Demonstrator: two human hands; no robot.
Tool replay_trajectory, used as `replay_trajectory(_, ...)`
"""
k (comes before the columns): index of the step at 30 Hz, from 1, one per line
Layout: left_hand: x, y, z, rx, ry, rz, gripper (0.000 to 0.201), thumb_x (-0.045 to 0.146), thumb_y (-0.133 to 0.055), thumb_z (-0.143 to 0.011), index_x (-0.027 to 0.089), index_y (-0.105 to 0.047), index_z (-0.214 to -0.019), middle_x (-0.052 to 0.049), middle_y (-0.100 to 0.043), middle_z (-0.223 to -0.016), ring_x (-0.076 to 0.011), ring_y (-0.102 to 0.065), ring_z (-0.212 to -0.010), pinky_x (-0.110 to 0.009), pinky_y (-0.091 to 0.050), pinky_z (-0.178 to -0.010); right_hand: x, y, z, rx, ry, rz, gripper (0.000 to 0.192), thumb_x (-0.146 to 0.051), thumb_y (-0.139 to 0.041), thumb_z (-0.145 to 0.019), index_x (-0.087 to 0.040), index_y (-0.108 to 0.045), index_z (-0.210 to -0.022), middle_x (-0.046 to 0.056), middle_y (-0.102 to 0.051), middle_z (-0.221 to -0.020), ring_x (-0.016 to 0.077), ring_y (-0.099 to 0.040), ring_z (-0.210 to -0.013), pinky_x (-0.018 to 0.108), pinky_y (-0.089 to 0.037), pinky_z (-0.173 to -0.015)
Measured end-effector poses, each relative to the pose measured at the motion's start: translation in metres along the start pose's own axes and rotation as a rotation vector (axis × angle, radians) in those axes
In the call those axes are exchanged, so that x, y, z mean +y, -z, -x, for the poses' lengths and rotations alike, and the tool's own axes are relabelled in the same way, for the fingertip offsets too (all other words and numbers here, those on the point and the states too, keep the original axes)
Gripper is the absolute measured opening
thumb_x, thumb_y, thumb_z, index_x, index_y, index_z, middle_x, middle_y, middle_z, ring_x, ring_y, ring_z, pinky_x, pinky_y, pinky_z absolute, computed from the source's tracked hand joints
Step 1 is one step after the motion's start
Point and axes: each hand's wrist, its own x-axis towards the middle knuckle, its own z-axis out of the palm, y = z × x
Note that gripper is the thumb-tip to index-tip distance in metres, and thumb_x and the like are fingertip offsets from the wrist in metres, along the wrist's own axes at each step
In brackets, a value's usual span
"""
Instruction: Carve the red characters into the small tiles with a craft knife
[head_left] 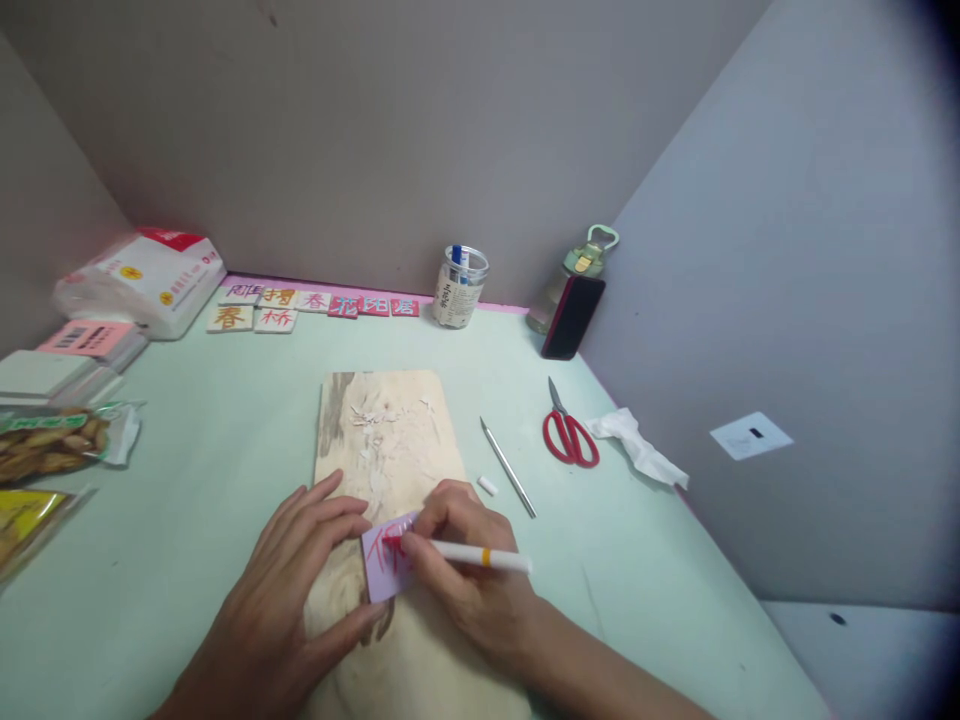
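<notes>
A small lilac block (382,572) with a red character drawn on it lies on a pale wooden board (390,430). My left hand (289,590) steadies the block, thumb and fingertips pressed against its left edge. My right hand (465,570) grips a white pen-like tool (480,555) with an orange band, its tip on the red character. Pale shavings lie scattered on the board's far half.
A metal knife (508,467), a white cap (487,485), red scissors (568,432) and a crumpled tissue (637,445) lie to the right. At the back are character tiles (315,303), a jar (459,288), a bottle (570,275) and a phone (573,316). Packets and boxes (146,280) sit left.
</notes>
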Motion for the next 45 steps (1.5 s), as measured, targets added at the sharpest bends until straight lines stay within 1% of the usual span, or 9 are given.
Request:
replay_trajectory(3, 0.0001, 0.0, 0.0004, -0.005, -0.005, -0.007, 0.052, 0.048, -0.071, -0.085, 0.027, -0.05, -0.128, -0.008, -0.059, -0.132, -0.0349, -0.043, -0.14, -0.059, -0.038, -0.114, -0.001, 0.0001, -0.0005, -0.011, -0.016, 0.007, 0.015, -0.02, -0.063, -0.088, -0.021, -0.057, -0.075, -0.002, -0.056, -0.07, 0.0128, -0.051, -0.062, 0.031, -0.044, -0.069)
replay_trajectory(7, 0.0003, -0.0009, -0.0003, -0.005, 0.0, -0.009, 0.051, 0.049, -0.07, -0.085, 0.027, -0.051, -0.127, -0.008, -0.06, -0.131, -0.0352, -0.044, -0.139, -0.059, -0.035, -0.116, -0.0034, 0.0018, -0.0024, -0.044, -0.02, 0.038, 0.016, -0.019, -0.061, -0.088, -0.021, -0.054, -0.073, -0.003, -0.054, -0.068, 0.0127, -0.05, -0.061, 0.032, -0.045, -0.073)
replay_trajectory(12, -0.0003, -0.0005, -0.0008, 0.012, -0.012, -0.001, 0.05, 0.049, -0.07, -0.085, 0.027, -0.052, -0.127, -0.008, -0.061, -0.131, -0.0357, -0.045, -0.138, -0.057, -0.041, -0.112, -0.0046, 0.0035, -0.0038, -0.097, 0.028, 0.051, 0.02, -0.018, -0.054, -0.087, -0.023, -0.046, -0.07, -0.006, -0.045, -0.061, 0.0134, -0.045, -0.059, 0.035, -0.043, -0.08)
replay_trajectory(19, -0.0008, -0.0012, -0.0003, 0.009, -0.009, 0.002, 0.05, 0.048, -0.07, -0.086, 0.026, -0.051, -0.127, -0.008, -0.06, -0.131, -0.0356, -0.044, -0.139, -0.058, -0.04, -0.112, -0.0036, 0.0025, -0.0041, -0.118, 0.063, 0.009, 0.021, -0.016, -0.051, -0.087, -0.023, -0.042, -0.069, -0.007, -0.044, -0.06, 0.011, -0.038, -0.053, 0.037, -0.044, -0.084)
replay_trajectory(23, -0.0008, -0.0014, 0.0, -0.004, -0.006, -0.002, 0.05, 0.048, -0.07, -0.086, 0.026, -0.05, -0.127, -0.009, -0.059, -0.131, -0.0352, -0.042, -0.14, -0.059, -0.036, -0.115, -0.0042, 0.003, -0.0033, -0.086, 0.053, 0.0, 0.021, -0.018, -0.053, -0.088, -0.023, -0.044, -0.069, -0.007, -0.044, -0.06, 0.0119, -0.042, -0.056, 0.037, -0.044, -0.083)
replay_trajectory(28, -0.0004, -0.0001, 0.0009, -0.009, -0.008, 0.0, 0.05, 0.048, -0.07, -0.086, 0.026, -0.05, -0.127, -0.008, -0.058, -0.132, -0.034, -0.041, -0.14, -0.057, -0.035, -0.116, -0.0039, 0.0024, -0.0014, -0.042, -0.015, -0.008, 0.015, -0.02, -0.06, -0.089, -0.022, -0.054, -0.075, -0.003, -0.054, -0.069, 0.0137, -0.051, -0.064, 0.033, -0.044, -0.077)
replay_trajectory(33, 0.0002, 0.0001, 0.0002, -0.013, -0.006, -0.004, 0.05, 0.048, -0.068, -0.087, 0.026, -0.049, -0.127, -0.008, -0.058, -0.132, -0.0334, -0.04, -0.141, -0.058, -0.033, -0.116, -0.001, 0.0, -0.0006, -0.007, -0.031, -0.001, 0.015, -0.02, -0.064, -0.089, -0.021, -0.057, -0.076, -0.003, -0.056, -0.07, 0.0123, -0.05, -0.062, 0.031, -0.043, -0.072)
replay_trajectory(40, 0.0005, -0.0009, -0.0018, -0.01, -0.017, -0.008, 0.051, 0.048, -0.07, -0.086, 0.026, -0.05, -0.127, -0.007, -0.059, -0.131, -0.0332, -0.041, -0.14, -0.057, -0.034, -0.117, -0.0003, 0.0006, -0.0021, -0.019, -0.034, 0.018, 0.015, -0.019, -0.065, -0.088, -0.021, -0.057, -0.075, -0.003, -0.057, -0.07, 0.0118, -0.05, -0.06, 0.031, -0.043, -0.074)
replay_trajectory(45, 0.0002, -0.0002, -0.001, -0.004, -0.016, -0.01, 0.051, 0.048, -0.069, -0.087, 0.026, -0.049, -0.128, -0.008, -0.058, -0.131, -0.0337, -0.041, -0.14, -0.058, -0.036, -0.115, -0.0008, 0.0008, -0.003, -0.08, 0.01, -0.015, 0.015, -0.017, -0.065, -0.086, -0.021, -0.056, -0.076, -0.003, -0.057, -0.069, 0.0138, -0.054, -0.068, 0.033, -0.043, -0.08)
